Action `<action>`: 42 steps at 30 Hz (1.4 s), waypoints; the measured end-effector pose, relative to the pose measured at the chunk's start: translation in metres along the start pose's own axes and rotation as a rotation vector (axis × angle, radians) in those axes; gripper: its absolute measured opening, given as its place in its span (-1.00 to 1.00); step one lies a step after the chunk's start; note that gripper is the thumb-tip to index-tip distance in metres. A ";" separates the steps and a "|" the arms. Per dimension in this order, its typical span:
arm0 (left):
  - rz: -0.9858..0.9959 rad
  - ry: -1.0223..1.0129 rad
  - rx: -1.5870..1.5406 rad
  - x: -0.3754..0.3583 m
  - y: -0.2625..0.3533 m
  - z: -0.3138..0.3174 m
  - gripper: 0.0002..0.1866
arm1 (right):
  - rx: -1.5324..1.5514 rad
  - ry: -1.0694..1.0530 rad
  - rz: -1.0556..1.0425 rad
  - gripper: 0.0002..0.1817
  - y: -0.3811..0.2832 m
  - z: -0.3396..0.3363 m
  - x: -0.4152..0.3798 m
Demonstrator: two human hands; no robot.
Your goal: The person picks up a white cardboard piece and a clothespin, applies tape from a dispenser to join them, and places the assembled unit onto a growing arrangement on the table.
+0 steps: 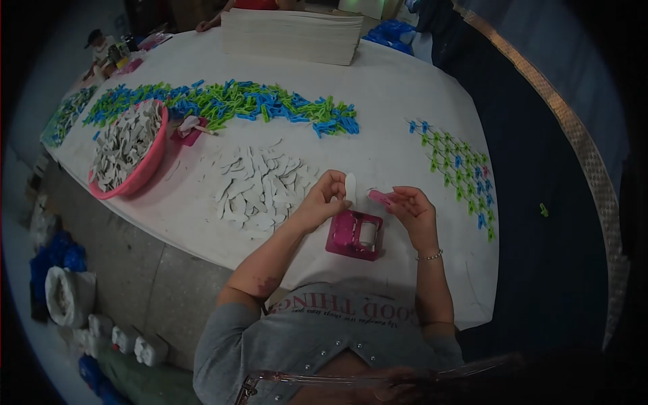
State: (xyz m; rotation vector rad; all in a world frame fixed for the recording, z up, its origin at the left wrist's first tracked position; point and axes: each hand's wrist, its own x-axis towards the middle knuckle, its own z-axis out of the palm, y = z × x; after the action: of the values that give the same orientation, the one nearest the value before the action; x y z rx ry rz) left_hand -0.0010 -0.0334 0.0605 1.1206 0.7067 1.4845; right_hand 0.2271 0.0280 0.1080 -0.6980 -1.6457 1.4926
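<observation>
My left hand (327, 196) is closed, pinching a small white flat piece (350, 187) with a rounded top, held upright. My right hand (413, 208) grips a pink clothespin (381, 196) whose tip points at the white piece; a short gap separates the two. Just below both hands, a dark pink box with a roller (354, 236) sits on the white table (405, 277). To the left of my left hand lies a loose pile of similar white pieces (260, 189).
A pink basin (160, 145) full of white pieces stands at left. Behind it stretches a heap of green and blue clothespins (250, 101). Clothespins in rows (459, 169) lie at right. A stack of white sheets (290, 37) is at the far edge, near another person's hand (202, 26).
</observation>
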 end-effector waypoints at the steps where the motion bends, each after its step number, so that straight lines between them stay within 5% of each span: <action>1: 0.023 -0.020 0.040 -0.001 0.001 0.002 -0.60 | -0.009 0.010 -0.031 -0.73 0.000 0.001 -0.007; 24: -0.005 -0.121 0.248 -0.008 0.005 0.010 -0.55 | -0.029 -0.064 0.009 -0.71 0.000 0.017 -0.023; 30: -0.014 -0.135 0.225 -0.008 0.012 0.016 -0.54 | 0.085 -0.027 0.052 -0.79 0.003 0.015 -0.023; 35: -0.050 -0.154 0.229 -0.008 0.008 0.020 -0.49 | 0.434 -0.056 0.326 -0.88 0.019 0.008 -0.030; 37: 0.064 -0.181 0.346 -0.003 0.002 0.017 -0.43 | 0.398 0.022 0.270 -0.88 0.024 0.003 -0.030; 39: 0.116 -0.016 0.382 0.001 -0.003 0.013 -0.40 | 0.362 0.080 0.220 -0.88 0.033 -0.006 -0.026; 42: 0.125 0.187 0.432 0.009 -0.024 -0.006 -0.47 | -0.094 0.339 0.011 -0.87 0.062 -0.026 -0.001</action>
State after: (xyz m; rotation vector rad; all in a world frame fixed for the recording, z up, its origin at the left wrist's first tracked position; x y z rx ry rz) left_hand 0.0034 -0.0183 0.0389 1.3795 1.1446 1.5996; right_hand 0.2431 0.0508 0.0462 -0.9564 -1.4580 1.2312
